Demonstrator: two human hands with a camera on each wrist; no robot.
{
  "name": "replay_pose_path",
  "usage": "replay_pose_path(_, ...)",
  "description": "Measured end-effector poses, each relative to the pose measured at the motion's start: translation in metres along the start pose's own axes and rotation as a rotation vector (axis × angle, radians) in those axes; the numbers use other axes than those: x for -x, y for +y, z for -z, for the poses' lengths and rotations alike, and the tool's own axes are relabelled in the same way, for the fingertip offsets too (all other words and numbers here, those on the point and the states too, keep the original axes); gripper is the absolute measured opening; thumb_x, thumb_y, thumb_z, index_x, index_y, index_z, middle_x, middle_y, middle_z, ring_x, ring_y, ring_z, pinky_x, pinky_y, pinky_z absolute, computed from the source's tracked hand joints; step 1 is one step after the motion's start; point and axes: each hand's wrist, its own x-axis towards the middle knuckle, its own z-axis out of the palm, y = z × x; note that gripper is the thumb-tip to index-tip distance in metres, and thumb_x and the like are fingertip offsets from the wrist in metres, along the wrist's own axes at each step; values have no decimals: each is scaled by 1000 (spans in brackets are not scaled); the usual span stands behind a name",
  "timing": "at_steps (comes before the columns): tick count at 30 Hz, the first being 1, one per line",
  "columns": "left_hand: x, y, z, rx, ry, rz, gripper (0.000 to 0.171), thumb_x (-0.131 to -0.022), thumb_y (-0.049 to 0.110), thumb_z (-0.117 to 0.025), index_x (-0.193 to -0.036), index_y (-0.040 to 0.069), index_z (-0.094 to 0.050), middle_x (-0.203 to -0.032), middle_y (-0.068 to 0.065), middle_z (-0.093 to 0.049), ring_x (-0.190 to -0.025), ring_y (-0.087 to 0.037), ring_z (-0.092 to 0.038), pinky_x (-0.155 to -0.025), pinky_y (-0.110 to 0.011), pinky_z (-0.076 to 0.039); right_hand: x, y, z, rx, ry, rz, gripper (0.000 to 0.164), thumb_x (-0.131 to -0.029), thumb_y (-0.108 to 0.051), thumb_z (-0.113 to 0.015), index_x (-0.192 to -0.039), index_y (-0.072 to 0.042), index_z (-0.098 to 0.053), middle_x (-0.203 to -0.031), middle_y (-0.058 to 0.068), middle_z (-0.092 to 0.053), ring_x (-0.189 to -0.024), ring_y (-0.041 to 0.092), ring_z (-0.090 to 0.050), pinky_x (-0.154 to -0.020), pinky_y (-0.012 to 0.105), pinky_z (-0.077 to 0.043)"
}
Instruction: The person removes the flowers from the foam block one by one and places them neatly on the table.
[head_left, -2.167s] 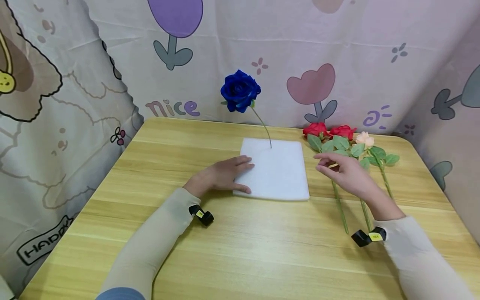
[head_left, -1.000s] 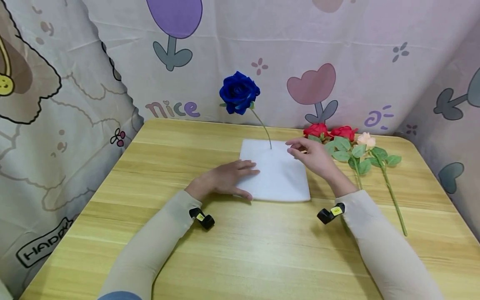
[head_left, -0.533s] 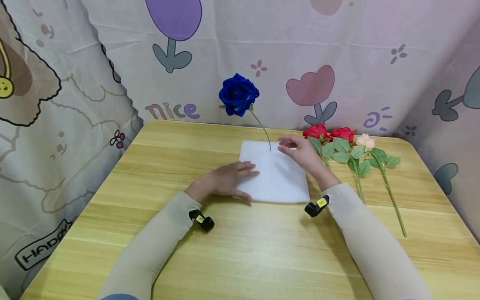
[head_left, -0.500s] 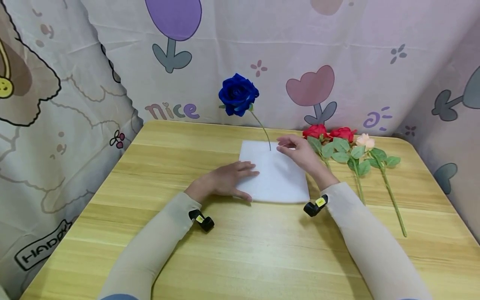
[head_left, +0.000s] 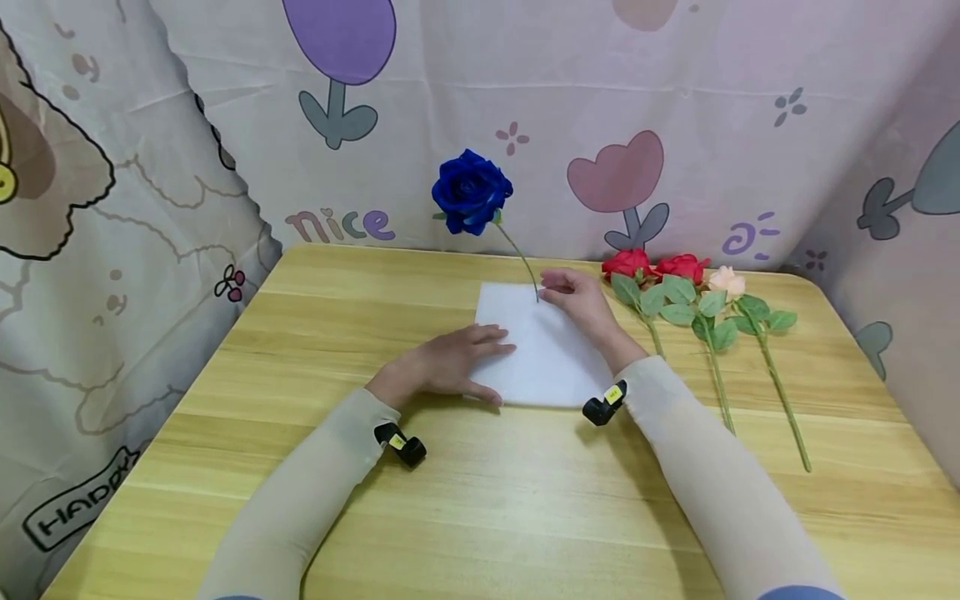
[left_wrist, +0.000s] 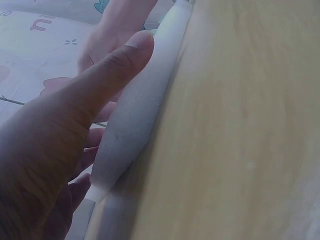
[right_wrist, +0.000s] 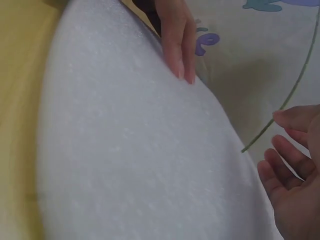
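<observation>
A blue artificial rose (head_left: pixel 471 192) stands with its thin green stem (right_wrist: pixel 300 77) planted near the far edge of a white foam board (head_left: pixel 536 358). The stem leans left under the bloom. My left hand (head_left: pixel 453 360) rests on the board's left side, fingers spread over the top and thumb at the near left corner. Beside the stem's foot is my right hand (head_left: pixel 583 307), its fingers loosely bent. In the right wrist view the thumb tip lies right at the stem, while a gap shows between thumb and fingers.
Two red roses (head_left: pixel 681 267) and a pale pink rose (head_left: pixel 726 282) lie on the wooden table (head_left: pixel 465 517) to the right, blooms toward the back and stems toward me. A patterned cloth (head_left: pixel 435 100) hangs behind the table and along both sides.
My right hand has moved left from the lying roses, over the foam board, to the blue rose's stem. My left hand stays on the board, and the rose stands as before.
</observation>
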Motion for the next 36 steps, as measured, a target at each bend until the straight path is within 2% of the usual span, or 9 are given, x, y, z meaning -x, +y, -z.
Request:
replay_pose_path(4, 0, 1, -1, 3, 4, -8, 93, -78, 74, -62, -150, 19, -41, -158, -9, -29, -144, -27, -27, -115, -38, -28, -1, 3, -5, -68, 27, -10, 40, -91, -6, -69, -128, 4, -60, -121, 19, -64, -112, 28, -60, -97, 34, -47)
replay_pose_path(9, 2, 2, -2, 8, 8, -10, 92, -79, 72, -62, -150, 19, -42, -157, -9, -29, -143, -27, -28, -114, -39, -29, -2, 6, -9, -91, 48, -38, 39, -90, -6, -71, -127, 1, -62, -120, 17, -64, -109, 24, -60, -91, 27, -49)
replay_pose_path(13, 2, 4, -1, 35, 6, -7, 91, -79, 71, -64, -150, 19, -42, -157, -9, -29, -143, -28, -27, -114, -39, -29, -4, 10, -11, -62, 57, -42, 36, -90, -8, -71, -125, -1, -64, -116, 15, -65, -104, 21, -60, -84, 24, -50)
replay_pose_path(17, 0, 4, 1, 20, 5, -6, 92, -79, 72, -63, -150, 18, -42, -158, -9, -28, -144, -27, -26, -115, -39, -27, -5, 12, -11, -3, 68, -20, 31, -90, -7, -71, -120, 0, -66, -111, 16, -67, -101, 22, -61, -81, 25, -50)
replay_pose_path(26, -1, 1, 1, -6, 6, -3, 93, -79, 75, -59, -151, 19, -40, -158, -8, -28, -145, -26, -25, -115, -38, -27, -6, 14, -15, 92, 88, 38, 22, -91, -7, -69, -112, 0, -70, -107, 16, -70, -100, 24, -64, -85, 31, -51)
replay_pose_path(36, 0, 0, 0, -9, -4, 6, 94, -79, 76, -59, -151, 19, -39, -159, -7, -27, -145, -25, -24, -116, -38, -26, -7, 17, -19, 129, 99, 34, 19, -94, -10, -67, -110, -3, -72, -104, 12, -72, -98, 21, -64, -84, 32, -51)
